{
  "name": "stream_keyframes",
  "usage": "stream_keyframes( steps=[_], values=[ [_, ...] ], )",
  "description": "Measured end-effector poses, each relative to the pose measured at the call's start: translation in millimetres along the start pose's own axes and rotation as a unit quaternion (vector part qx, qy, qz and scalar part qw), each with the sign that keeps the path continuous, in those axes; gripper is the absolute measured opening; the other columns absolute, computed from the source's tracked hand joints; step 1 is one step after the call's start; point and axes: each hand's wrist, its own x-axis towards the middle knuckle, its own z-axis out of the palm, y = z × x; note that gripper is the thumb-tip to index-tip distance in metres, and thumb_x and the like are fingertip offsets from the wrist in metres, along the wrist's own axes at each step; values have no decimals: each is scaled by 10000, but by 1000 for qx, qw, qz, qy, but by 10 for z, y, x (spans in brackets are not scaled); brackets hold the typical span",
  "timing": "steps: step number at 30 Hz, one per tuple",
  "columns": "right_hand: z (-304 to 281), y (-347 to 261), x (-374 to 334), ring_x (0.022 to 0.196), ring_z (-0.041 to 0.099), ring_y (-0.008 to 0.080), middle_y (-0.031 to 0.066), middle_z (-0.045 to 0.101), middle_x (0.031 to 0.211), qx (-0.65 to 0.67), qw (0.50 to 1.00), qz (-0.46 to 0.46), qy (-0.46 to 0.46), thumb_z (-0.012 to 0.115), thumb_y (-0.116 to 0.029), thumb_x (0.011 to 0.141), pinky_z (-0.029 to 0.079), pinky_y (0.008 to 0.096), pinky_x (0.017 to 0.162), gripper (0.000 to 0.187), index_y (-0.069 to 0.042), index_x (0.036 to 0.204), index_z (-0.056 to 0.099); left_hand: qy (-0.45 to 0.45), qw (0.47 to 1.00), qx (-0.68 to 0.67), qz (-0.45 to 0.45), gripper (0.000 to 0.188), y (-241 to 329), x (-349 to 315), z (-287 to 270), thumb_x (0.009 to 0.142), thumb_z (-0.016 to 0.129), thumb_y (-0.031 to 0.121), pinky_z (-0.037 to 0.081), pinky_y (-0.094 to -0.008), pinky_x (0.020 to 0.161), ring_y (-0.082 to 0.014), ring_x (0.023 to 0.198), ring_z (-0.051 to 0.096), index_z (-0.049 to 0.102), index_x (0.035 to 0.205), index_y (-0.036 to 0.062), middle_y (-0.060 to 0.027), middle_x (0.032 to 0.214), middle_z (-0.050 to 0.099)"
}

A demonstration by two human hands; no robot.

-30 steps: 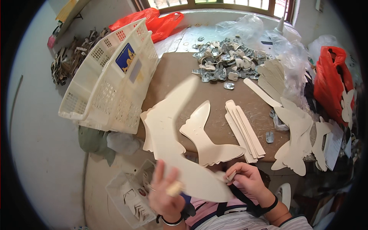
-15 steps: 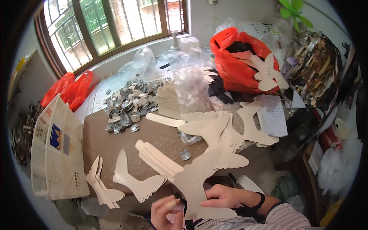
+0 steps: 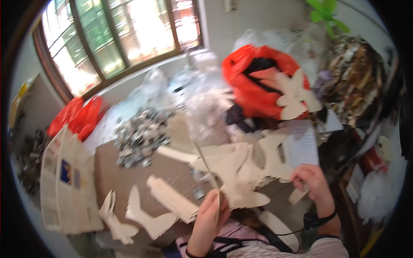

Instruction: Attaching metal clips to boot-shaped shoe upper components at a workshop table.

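This looks like a small workshop: on a brown desk (image 3: 112, 172) lie a heap of small metal pieces (image 3: 138, 134) and overlapping cream flat cut-outs (image 3: 241, 189) of repeated shape. Crowded around are a pale plastic crate (image 3: 81, 210), a stuffed red bag (image 3: 254, 99), a thick bunch of brown and dark strips (image 3: 353, 86) and a written sheet (image 3: 303, 137), near a barred window (image 3: 116, 34).

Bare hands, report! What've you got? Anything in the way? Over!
Left hand gripping thin cream piece, edge-on. Right hand pinching small beige strip. Cream curved cut-outs close ahead, possibly in the way.
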Motion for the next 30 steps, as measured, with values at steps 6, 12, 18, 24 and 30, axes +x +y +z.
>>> stream_keyframes(
  steps=[6, 12, 18, 24, 30],
  values=[
    [29, 109, 132, 481, 461, 79, 40, 534, 567, -4, 1000, 17, -24, 503, -137, 916, 337, 221, 456, 273, 61, 785, 636, -195, 941, -249, -118, 250, 12, 100, -348, 949, 484, 192, 294, -175, 538, -38, 566, 343, 488, 1140, 31, 35, 694, 376],
    [66, -9, 154, 481, 455, 79, 40, 521, 545, -31, 997, -58, -43, 506, -147, 910, 327, 221, 465, 277, 56, 776, 637, -257, 913, -289, -133, 248, -55, 121, -661, 956, 465, 174, 290, -156, 498, -25, 506, 328, 481, 1134, 3, 36, 688, 392],
    [125, -198, 141, 436, 413, 62, 25, 501, 507, -111, 985, -134, -4, 496, -105, 869, 294, 221, 432, 257, 40, 707, 633, -234, 904, -324, -153, 253, -9, 151, -642, 961, 460, 144, 303, -159, 502, -26, 513, 337, 463, 1145, -29, 22, 700, 399],
    [95, -372, 198, 410, 412, 53, 19, 502, 493, -132, 975, -180, 13, 483, -64, 829, 276, 215, 415, 226, 25, 685, 632, -242, 880, -367, -180, 254, -1, 178, -703, 960, 467, 105, 315, -160, 512, -37, 532, 351, 440, 1148, -64, -4, 737, 406],
    [-111, -766, 343, 460, 352, 13, -57, 438, 522, -161, 970, -144, 113, 579, -160, 855, 236, 205, 435, 209, -9, 715, 617, -241, 903, -302, -188, 265, 23, 149, -691, 952, 523, 208, 310, -173, 509, -63, 577, 369, 460, 1116, 10, -13, 753, 395]
  ],
)
